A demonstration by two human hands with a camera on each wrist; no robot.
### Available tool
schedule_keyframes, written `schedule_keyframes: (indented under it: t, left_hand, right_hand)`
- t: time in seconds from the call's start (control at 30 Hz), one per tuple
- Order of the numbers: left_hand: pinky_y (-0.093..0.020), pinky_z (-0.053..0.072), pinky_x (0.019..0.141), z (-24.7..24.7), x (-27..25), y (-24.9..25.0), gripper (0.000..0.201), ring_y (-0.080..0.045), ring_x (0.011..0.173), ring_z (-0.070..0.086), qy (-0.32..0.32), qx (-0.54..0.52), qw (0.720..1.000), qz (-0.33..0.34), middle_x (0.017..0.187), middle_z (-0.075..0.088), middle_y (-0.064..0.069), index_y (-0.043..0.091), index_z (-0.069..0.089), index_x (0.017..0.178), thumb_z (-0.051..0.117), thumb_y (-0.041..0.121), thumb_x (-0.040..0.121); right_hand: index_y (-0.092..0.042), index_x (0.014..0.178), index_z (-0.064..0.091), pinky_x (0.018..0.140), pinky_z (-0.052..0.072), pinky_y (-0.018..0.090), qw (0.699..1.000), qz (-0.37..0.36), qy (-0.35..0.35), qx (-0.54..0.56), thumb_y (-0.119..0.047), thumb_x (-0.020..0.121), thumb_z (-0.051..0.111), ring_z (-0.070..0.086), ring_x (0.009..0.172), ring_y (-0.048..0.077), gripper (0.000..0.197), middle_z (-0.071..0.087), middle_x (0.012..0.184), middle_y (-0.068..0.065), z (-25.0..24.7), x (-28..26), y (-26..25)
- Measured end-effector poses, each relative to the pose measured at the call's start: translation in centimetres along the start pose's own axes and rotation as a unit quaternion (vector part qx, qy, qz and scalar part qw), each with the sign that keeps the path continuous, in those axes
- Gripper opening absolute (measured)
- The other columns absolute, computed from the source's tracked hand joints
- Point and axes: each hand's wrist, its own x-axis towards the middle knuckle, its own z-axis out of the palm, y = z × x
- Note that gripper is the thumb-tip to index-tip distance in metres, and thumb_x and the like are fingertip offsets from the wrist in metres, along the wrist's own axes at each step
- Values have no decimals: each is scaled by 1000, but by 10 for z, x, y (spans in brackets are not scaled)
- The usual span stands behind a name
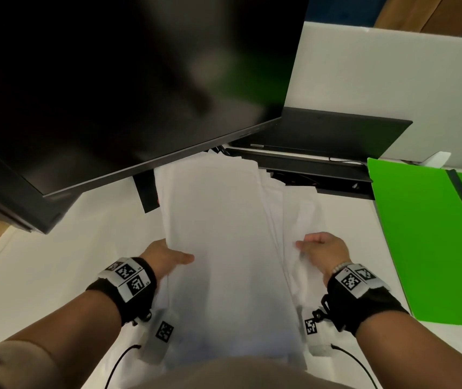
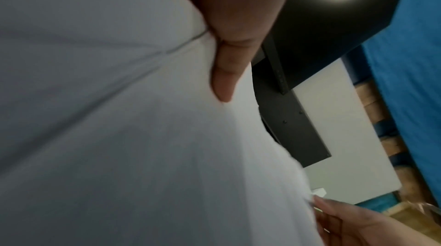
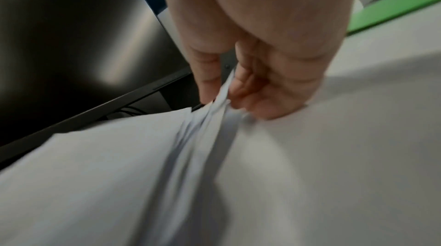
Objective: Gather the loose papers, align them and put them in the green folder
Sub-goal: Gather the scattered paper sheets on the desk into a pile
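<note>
A stack of several white papers (image 1: 224, 234) is held lengthwise in front of me over the white desk, its far end reaching under the monitor. My left hand (image 1: 168, 258) grips the stack's left edge, thumb lying on top (image 2: 224, 73). My right hand (image 1: 319, 248) pinches the right edge, where the sheets fan out unevenly (image 3: 214, 110). The green folder (image 1: 426, 242) lies open on the desk to the right of my right hand.
A large black monitor (image 1: 112, 94) hangs over the far left of the desk, its stand (image 1: 147, 189) just beyond the papers. A closed dark laptop (image 1: 322, 130) and a white box (image 1: 392, 74) sit at the back right. Cables trail from both wristbands.
</note>
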Motion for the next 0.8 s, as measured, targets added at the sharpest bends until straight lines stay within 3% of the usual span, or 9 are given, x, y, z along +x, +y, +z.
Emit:
schedule_keyframes:
  t: [0.07,0.17,0.27,0.33,0.43,0.5,0.57,0.7,0.8]
  left_hand:
    - [-40,53,86,-3,-4,-5,19,-32,87,65,75,40,996,24,96,69,-17,7,68,86,76,1,70]
    - [-33,48,81,-9,-9,-10,29,-29,88,62,162,140,976,37,96,66,-12,6,68,98,77,17,72]
    - [-38,47,91,-14,-8,-10,54,-36,103,59,214,315,924,8,115,64,-13,13,65,109,71,48,68]
    - [-42,44,97,-14,-7,-7,60,-35,107,58,221,358,907,-6,123,59,-12,18,62,113,66,56,66]
    - [-42,47,95,-7,-6,-1,55,-35,103,60,202,326,923,26,123,59,-13,14,63,108,67,52,68]
    - [-39,52,88,-2,-7,4,54,-32,96,63,168,262,948,61,115,64,-12,10,65,104,72,46,64]
    - [-31,51,76,2,-10,9,41,-24,84,63,138,209,964,88,101,67,-7,7,64,100,75,32,70]
    - [-19,40,61,11,-16,14,16,-6,64,53,105,173,971,127,72,58,9,12,63,93,71,15,79]
    - [-19,41,66,20,-22,15,16,-8,66,54,92,159,974,132,77,58,7,16,60,91,71,16,80]
  right_hand:
    - [-15,102,62,83,47,32,992,-7,68,-107,-28,72,75,59,90,25,35,63,108,9,-14,5,3]
    - [-18,124,52,94,43,35,975,46,75,-206,-36,70,74,54,114,33,61,53,129,11,-22,5,7]
    - [-10,132,45,98,40,34,976,43,34,-210,-28,76,71,52,119,32,65,51,135,14,-21,3,6]
    - [-3,126,51,95,42,33,976,28,12,-218,-26,78,69,55,113,31,56,56,130,16,-18,3,3]
    - [5,126,51,97,41,34,968,32,-25,-247,-27,82,64,53,115,33,56,54,131,19,-14,0,0]
    - [6,117,55,87,42,31,965,26,-37,-260,-23,85,60,56,103,31,43,59,123,20,-14,0,-1]
    - [4,114,57,84,42,30,963,20,-40,-265,-23,86,59,55,97,29,39,61,120,19,-17,0,1]
    - [4,116,58,97,42,34,963,42,-61,-258,-27,85,62,54,115,33,43,61,121,19,-26,-5,12]
    - [1,105,64,99,45,42,977,57,-76,-191,-23,79,70,60,107,35,36,66,111,18,-29,-5,30]
